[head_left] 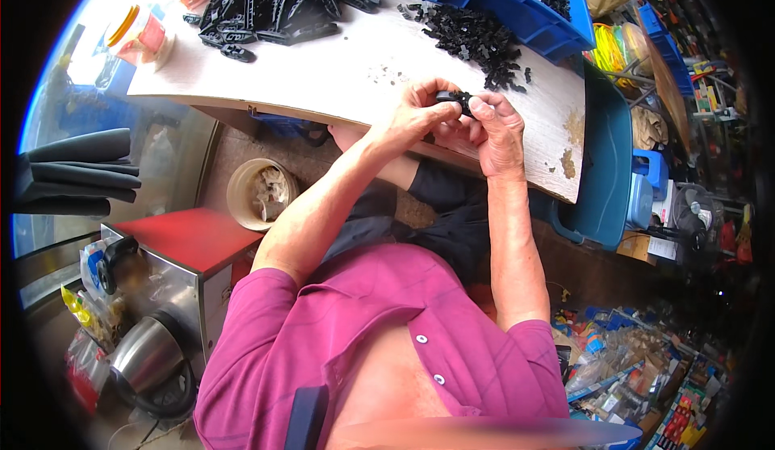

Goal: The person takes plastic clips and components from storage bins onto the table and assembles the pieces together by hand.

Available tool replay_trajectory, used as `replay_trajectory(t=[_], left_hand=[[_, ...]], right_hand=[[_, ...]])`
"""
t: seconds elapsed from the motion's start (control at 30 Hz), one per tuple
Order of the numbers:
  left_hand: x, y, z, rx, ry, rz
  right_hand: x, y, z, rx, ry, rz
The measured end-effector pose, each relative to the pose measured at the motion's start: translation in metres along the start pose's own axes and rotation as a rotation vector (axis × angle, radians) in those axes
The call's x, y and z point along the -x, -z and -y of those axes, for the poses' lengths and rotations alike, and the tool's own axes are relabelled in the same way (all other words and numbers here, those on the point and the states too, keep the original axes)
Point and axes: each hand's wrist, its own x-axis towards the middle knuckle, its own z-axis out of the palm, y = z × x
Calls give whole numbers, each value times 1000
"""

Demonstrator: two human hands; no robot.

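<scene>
- From the head view, I see a pale surface (347,75) running across the top, its near edge just in front of the person, with brown worn patches (568,162) at its right end.
- The room is crowded: bright window (165,139) on the left, packed goods along the right, and a spread of litter (622,361) at lower right.
- Over the surface's near edge, the left hand (421,113) has its grip pinching a small black part (454,100) between thumb and fingers.
- The right hand (496,131) meets it there, thumb and fingertips closed in on the part's right end; they hide much of it, so I can't tell how firm that grip is.
- Just beyond the hands lies a heap of black clips (472,38), backed by a blue bin (504,6) holding more black bits.
- Farther left are a pile of longer black pieces (274,2) and a jar (137,37) with an orange lid.
- A teal tub (607,159) crowds the surface's right end.
- Below, a bucket (239,188) sits near the legs; a red-topped box (186,236) and a metal kettle (149,353) fill the lower left.
</scene>
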Motion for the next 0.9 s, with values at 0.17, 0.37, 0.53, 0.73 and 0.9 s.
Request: replay_trajectory(t=[0.17, 0.37, 0.53, 0.73, 0.9], left_hand=[[-7, -7, -2, 87, 30, -82], [-23, -9, 14, 148, -21, -205], [-24, -13, 18, 86, -55, -296], [-17, -8, 15, 128, -70, -327], [-12, -8, 11, 113, -17, -299]], right_hand=[[-5, 5, -5, -15, 11, -32], [-3, -6, 7, 67, -31, -3], [2, -15, 11, 146, -32, -38], [-2, -21, 16, 252, -162, -6], [0, -15, 9, 301, -148, 54]])
